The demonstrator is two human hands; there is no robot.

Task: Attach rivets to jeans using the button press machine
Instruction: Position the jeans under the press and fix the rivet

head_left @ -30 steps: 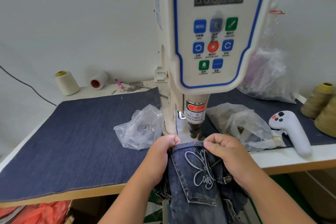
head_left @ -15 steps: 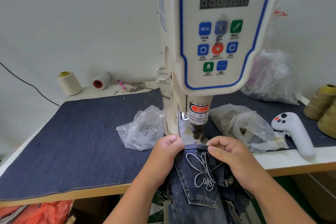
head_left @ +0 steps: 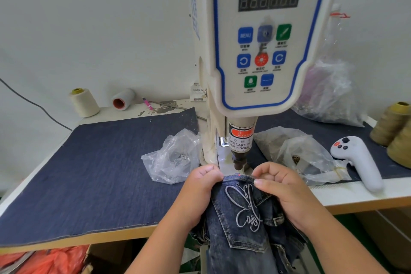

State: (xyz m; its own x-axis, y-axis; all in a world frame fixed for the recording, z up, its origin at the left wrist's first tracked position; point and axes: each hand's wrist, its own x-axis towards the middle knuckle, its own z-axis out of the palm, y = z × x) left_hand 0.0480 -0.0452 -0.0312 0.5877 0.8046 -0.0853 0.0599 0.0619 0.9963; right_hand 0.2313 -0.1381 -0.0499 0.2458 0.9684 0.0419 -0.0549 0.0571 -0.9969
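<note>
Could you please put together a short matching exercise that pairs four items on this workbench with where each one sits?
Things:
1. jeans
2. white handheld controller
3. cream thread cone
4. crumpled clear bag

Places:
A. upright at the back left of the table, near the wall
B. on the dark cloth just left of the button press machine
C. pinched at the top edge by the left hand and right hand, below the press head
D. lying at the right, across the table's front edge

Pairs: 1-C, 2-D, 3-A, 4-B
</note>
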